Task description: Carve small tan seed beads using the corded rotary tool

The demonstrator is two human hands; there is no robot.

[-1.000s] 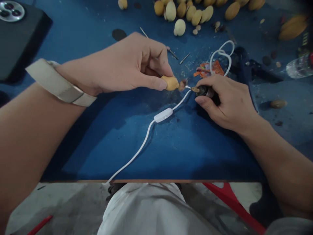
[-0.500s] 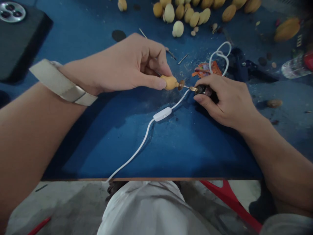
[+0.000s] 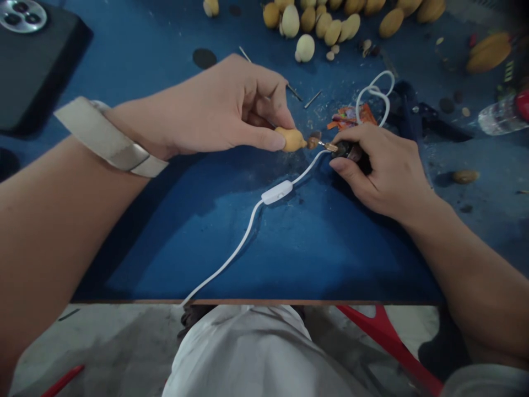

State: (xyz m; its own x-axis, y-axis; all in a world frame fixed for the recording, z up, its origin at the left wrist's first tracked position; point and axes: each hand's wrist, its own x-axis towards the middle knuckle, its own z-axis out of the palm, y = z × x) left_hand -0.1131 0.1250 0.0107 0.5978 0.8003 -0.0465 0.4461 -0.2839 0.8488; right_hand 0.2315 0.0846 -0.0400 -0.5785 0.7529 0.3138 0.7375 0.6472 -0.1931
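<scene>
Between the thumb and fingers of my left hand (image 3: pixel 248 110) is a small yellow gourd-shaped piece (image 3: pixel 291 140), its narrow tip pointing right. My right hand (image 3: pixel 382 165) is closed around a dark rotary tool (image 3: pixel 345 149) with a brass collet. From the collet sticks a thin shaft with a small brown disc (image 3: pixel 314 139) at its end, right by the tip of the yellow piece; whether they touch I cannot tell. Below the hands a white cable (image 3: pixel 243 237) with an inline switch (image 3: pixel 276 192) runs down over the table edge.
Many yellow and pale oval pieces (image 3: pixel 333 33) lie at the back. A black phone (image 3: pixel 37 66) is at the far left. Thin metal bits (image 3: pixel 313 99), an orange wrapper (image 3: pixel 366 114), dark pliers-like handles (image 3: pixel 433 118) and a clear bottle (image 3: pixel 502 114) lie on the blue table (image 3: pixel 330 248).
Both hands keep their grips and nearly the same places. The brown disc appears at a slightly different tilt against the tip of the yellow piece. The whole view shifts slightly.
</scene>
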